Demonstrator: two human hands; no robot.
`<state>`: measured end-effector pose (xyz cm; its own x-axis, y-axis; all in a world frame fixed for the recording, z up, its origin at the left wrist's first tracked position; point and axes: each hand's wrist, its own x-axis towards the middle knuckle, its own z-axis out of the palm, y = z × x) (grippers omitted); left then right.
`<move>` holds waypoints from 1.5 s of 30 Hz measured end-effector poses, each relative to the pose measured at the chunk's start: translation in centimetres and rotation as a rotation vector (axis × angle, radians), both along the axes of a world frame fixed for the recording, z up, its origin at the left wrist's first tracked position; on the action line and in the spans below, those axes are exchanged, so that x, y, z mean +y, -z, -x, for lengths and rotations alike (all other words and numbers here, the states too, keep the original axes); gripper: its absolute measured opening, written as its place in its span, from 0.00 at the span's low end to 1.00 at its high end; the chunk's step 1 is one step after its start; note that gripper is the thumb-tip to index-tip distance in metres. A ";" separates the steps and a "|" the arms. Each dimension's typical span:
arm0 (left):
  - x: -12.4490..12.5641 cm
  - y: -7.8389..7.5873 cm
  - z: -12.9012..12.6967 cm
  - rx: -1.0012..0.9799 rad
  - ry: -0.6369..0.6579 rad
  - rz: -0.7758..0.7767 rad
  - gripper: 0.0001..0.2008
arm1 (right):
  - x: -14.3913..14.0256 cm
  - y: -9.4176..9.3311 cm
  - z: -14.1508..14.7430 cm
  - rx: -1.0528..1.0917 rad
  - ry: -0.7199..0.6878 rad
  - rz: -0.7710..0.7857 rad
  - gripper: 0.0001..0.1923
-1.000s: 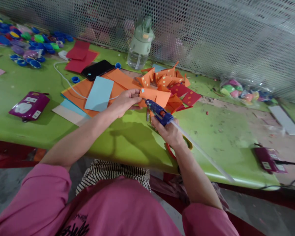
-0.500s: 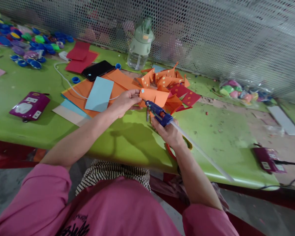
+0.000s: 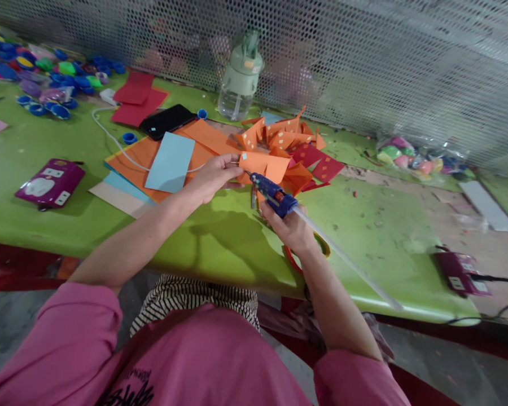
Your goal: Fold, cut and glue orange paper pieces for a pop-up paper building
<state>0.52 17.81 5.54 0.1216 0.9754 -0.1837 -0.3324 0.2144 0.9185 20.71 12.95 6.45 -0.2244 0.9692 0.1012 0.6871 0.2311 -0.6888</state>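
The blue glue gun (image 3: 271, 193) is lying with its long axis running from lower right to upper left, nozzle pointing up-left at the folded orange paper piece (image 3: 266, 165), its clear glue stick (image 3: 347, 260) trailing back toward the lower right. The right hand (image 3: 290, 228) is wrapping its grip around the gun just above the green surface (image 3: 220, 237), forearm angling in from below. The left hand (image 3: 214, 177) is pinching the paper's near edge, arm reaching in from the left.

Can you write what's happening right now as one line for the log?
left hand: pinching folded orange paper | right hand: gripping blue glue gun, nozzle at paper edge | surface: green table
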 end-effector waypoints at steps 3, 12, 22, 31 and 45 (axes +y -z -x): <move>0.2 0.0 0.1 0.009 -0.023 0.013 0.10 | -0.5 -0.8 -0.6 0.016 0.016 -0.021 0.20; 0.1 -0.9 0.9 0.011 -0.081 -0.030 0.12 | 0.4 -0.9 -7.1 -0.429 0.117 -0.195 0.13; 0.7 -1.3 2.1 -0.039 -0.171 -0.089 0.14 | -2.9 -0.4 -12.2 -0.744 -0.009 0.041 0.15; 0.5 -2.4 2.6 -0.030 -0.227 -0.068 0.13 | 1.7 -4.7 -2.5 -0.522 -0.279 -0.153 0.10; 1.3 -2.1 3.0 -0.066 -0.210 -0.072 0.16 | 8.5 0.5 8.0 -0.556 -0.320 0.063 0.06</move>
